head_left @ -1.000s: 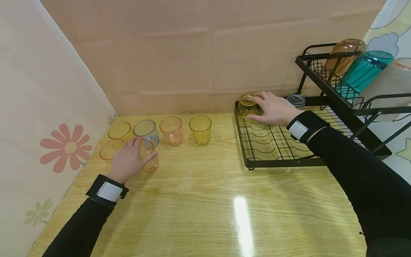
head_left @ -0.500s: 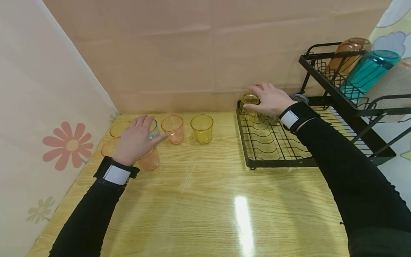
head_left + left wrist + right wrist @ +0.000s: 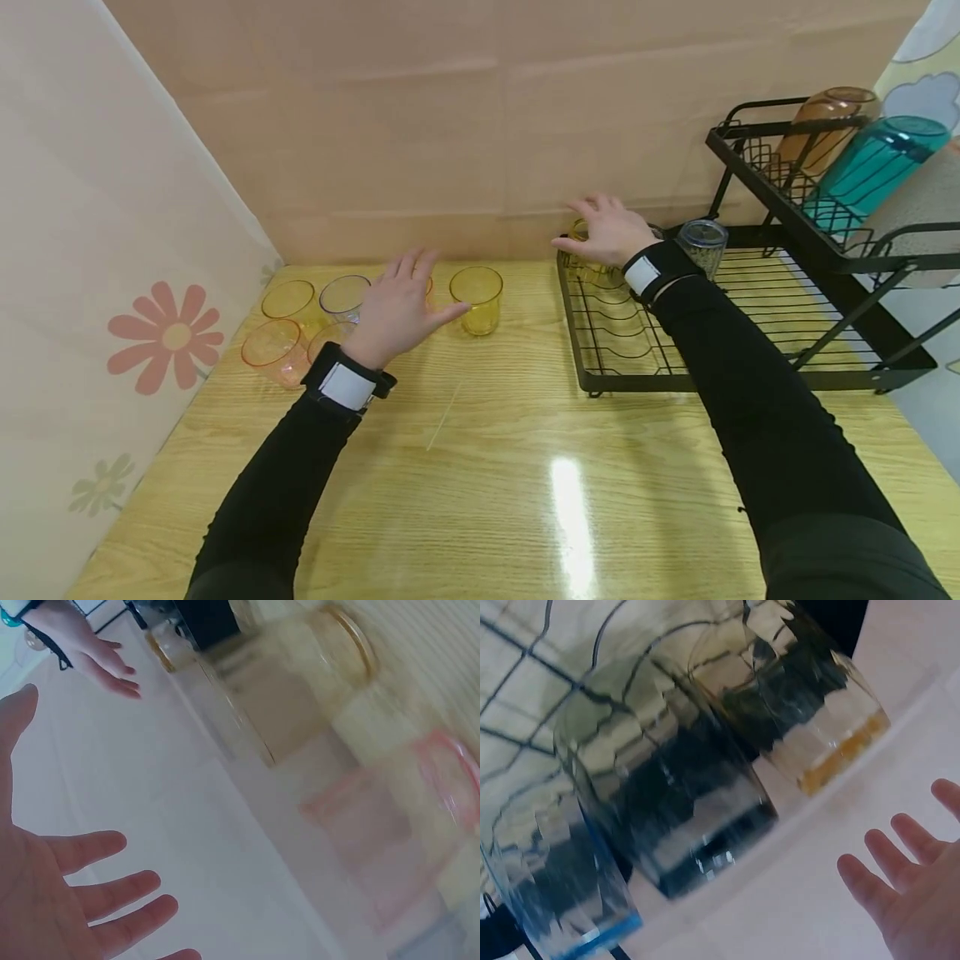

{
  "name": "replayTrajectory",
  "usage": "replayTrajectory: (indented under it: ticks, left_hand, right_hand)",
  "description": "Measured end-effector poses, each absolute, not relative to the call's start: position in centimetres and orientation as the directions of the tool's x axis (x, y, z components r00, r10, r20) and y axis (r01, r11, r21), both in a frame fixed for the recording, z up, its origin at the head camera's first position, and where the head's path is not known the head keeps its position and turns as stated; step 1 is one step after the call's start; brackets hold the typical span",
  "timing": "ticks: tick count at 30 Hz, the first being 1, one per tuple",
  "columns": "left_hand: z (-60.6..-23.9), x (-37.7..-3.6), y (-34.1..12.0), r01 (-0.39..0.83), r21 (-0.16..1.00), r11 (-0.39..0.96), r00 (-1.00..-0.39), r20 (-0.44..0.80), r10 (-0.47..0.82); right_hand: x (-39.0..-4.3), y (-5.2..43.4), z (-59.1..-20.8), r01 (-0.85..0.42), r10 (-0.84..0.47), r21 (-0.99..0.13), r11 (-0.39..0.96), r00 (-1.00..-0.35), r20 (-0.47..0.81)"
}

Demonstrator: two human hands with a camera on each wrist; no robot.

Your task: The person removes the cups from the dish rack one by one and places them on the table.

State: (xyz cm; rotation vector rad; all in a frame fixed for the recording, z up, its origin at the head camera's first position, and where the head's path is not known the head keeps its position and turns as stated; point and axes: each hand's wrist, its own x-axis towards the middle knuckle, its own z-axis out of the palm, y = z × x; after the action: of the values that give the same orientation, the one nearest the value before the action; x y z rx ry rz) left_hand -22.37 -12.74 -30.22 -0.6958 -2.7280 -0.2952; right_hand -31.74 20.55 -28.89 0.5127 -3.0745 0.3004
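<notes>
Six cups stand in the far left corner of the wooden counter, though one is all but hidden: a yellow cup at the right end of the back row, a pink cup mostly behind the left hand in the head view, a clear blue-rimmed cup and a pale yellow cup toward the left edge; in front of these, two orange cups, one by the left edge and one partly under the left wrist. A black wire dish rack with two tiers sits at the far right of the counter; its lower tier holds an amber cup in its far left corner, upside down as the right wrist view shows, and next to it a clear blue-rimmed glass; the upper tier carries a brown cup and a teal cup lying tilted.

The left hand hovers above the back row with its fingers spread and straight, holding nothing, thumb pointing at the yellow cup; the sleeve is black with a wrist band. The right hand is raised just over the amber cup, fingers spread and loose, gripping nothing; whether it touches the cup cannot be told.
</notes>
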Motion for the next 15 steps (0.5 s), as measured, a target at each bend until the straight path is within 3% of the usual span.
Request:
replayTrajectory:
  ticks: [15]
  left_hand:
    - [-32.2,-22.7,-7.3,0.543,0.126,0.83,-0.817,0.308,0.487]
  right_hand:
    - [-32.6,19.4,-31.5,-0.218,-0.2,-0.201,0.955,-0.974,0.107]
